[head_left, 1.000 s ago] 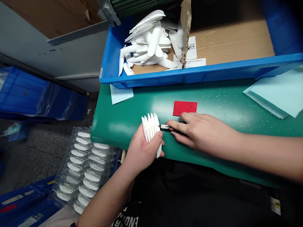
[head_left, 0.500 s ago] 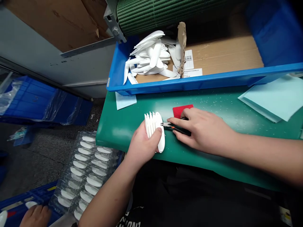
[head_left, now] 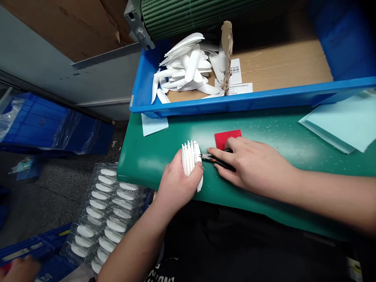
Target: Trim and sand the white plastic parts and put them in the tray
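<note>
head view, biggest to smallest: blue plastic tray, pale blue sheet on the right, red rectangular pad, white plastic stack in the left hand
Blue plastic tray
Pale blue sheet
Red rectangular pad and white plastic stack look alike; the stack is nearer the camera, so unsure

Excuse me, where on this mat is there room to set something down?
The green mat has room between the pale blue paper slip and left hand, and right of the red square pad; it's crowded where the right hand meets the white plastic pieces.

One head-worn camera: we look forward and down, close over the left hand and right hand.
</note>
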The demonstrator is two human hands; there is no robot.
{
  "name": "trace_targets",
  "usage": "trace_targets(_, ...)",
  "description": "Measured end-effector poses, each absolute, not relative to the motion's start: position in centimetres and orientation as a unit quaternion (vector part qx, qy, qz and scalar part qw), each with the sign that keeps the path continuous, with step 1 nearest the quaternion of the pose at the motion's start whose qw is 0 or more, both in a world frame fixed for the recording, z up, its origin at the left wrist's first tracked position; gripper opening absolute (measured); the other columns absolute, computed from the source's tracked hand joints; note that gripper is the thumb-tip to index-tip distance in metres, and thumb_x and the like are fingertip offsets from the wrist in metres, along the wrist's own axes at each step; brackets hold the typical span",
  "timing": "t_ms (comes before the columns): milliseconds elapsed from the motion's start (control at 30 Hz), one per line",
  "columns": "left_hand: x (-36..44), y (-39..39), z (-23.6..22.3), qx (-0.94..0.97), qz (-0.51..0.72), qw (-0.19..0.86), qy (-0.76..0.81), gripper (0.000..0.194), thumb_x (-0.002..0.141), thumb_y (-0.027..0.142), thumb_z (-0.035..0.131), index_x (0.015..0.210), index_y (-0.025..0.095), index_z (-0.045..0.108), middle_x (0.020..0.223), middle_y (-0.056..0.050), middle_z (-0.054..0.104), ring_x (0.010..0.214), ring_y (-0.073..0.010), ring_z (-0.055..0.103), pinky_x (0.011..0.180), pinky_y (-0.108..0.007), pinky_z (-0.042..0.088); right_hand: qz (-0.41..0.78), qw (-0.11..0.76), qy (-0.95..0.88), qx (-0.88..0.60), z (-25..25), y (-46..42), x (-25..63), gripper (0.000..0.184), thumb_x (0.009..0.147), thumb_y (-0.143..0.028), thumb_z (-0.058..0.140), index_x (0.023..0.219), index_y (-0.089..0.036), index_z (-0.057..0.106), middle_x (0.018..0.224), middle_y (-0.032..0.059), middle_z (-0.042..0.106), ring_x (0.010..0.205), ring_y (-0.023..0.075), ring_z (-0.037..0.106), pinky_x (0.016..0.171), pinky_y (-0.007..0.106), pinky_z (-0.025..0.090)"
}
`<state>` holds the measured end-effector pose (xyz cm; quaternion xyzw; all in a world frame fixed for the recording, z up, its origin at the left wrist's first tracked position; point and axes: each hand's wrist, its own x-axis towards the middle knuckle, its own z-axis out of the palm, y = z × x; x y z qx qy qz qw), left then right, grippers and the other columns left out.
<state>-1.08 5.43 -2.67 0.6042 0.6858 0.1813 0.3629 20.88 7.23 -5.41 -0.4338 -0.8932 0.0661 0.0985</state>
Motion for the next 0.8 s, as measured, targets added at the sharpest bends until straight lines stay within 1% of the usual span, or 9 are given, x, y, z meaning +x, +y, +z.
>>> trace_targets(133,-1.2,5.4,-2.6,0.623,0.174,0.349,0.678,0.013,0.095,0.036,0.062,0.091,0.025,0.056,0.08,0.001,0.067,0.07,-0.019,0.059,0.064,-0.028,0.039,0.064,0.107,-0.899,-0.421,-5.4,7.3,20.8,0.042,0.1,-0.034,0.067,0.14,-0.02,0.068,0.087,0.0059,0.052,0.074,0.0249,0.051,0.064,0.033,0.032)
trace_targets(267,-1.5,5.2,-2.6,0.627,0.178,0.349,0.674,0.014,0.094,0.037,0.063,0.091,0.024,0.057,0.081,0.001,0.065,0.071,-0.0186,0.058,0.064,-0.027,0.039,0.07,0.103,-0.903,-0.411,-5.5,7.3,20.7,0.038,0.102,-0.032,0.065,0.137,-0.018,0.069,0.084,0.0047,0.051,0.071,0.0238,0.051,0.063,0.032,0.031)
trace_targets(400,-1.8,5.5,-2.6,0.615,0.194,0.367,0.671,0.013,0.093,0.036,0.063,0.095,0.023,0.062,0.086,0.0,0.069,0.076,-0.0196,0.062,0.066,-0.026,0.042,0.129,0.111,-0.892,-0.42,-5.9,7.5,20.7,0.038,0.104,-0.032,0.063,0.14,-0.022,0.067,0.082,0.0021,0.052,0.065,0.0208,0.052,0.06,0.031,0.03)
trace_targets(500,-2.0,5.9,-2.7,0.611,0.18,0.36,0.682,0.016,0.093,0.038,0.062,0.101,0.023,0.066,0.093,0.0,0.073,0.083,-0.0212,0.067,0.068,-0.027,0.045,0.149,0.146,-0.871,-0.445,-6.0,7.8,20.9,0.038,0.104,-0.034,0.061,0.142,-0.026,0.066,0.083,0.0014,0.054,0.066,0.0204,0.054,0.059,0.031,0.031)
trace_targets(567,-2.0,6.2,-2.6,0.599,0.169,0.366,0.692,0.021,0.094,0.042,0.061,0.104,0.024,0.066,0.089,0.0,0.074,0.077,-0.021,0.069,0.065,-0.027,0.048,0.143,0.179,-0.859,-0.459,-6.0,7.9,21.0,0.038,0.104,-0.034,0.06,0.141,-0.026,0.067,0.084,0.0017,0.054,0.068,0.0208,0.055,0.06,0.031,0.032)
trace_targets(633,-2.1,6.5,-2.5,0.582,0.159,0.387,0.698,0.026,0.096,0.045,0.059,0.111,0.025,0.065,0.078,0.003,0.073,0.062,-0.0193,0.069,0.058,-0.028,0.049,0.139,0.201,-0.853,-0.461,-5.8,7.9,21.2,0.038,0.103,-0.034,0.06,0.139,-0.025,0.068,0.086,0.0029,0.054,0.072,0.0218,0.056,0.062,0.032,0.034)
trace_targets(700,-2.2,6.5,-2.4,0.568,0.158,0.4,0.701,0.028,0.096,0.044,0.058,0.117,0.027,0.064,0.071,0.005,0.07,0.051,-0.0179,0.066,0.054,-0.028,0.05,0.138,0.208,-0.854,-0.457,-5.7,7.9,21.2,0.039,0.102,-0.035,0.061,0.139,-0.024,0.069,0.09,0.0046,0.055,0.077,0.0232,0.056,0.064,0.032,0.035)
trace_targets(800,-2.5,6.3,-2.4,0.544,0.199,0.412,0.703,0.034,0.095,0.04,0.059,0.126,0.028,0.062,0.067,0.006,0.068,0.048,-0.0174,0.065,0.05,-0.027,0.052,0.137,0.202,-0.863,-0.442,-5.5,7.8,21.0,0.04,0.103,-0.036,0.06,0.14,-0.025,0.067,0.096,0.0069,0.056,0.081,0.0245,0.055,0.067,0.033,0.035)
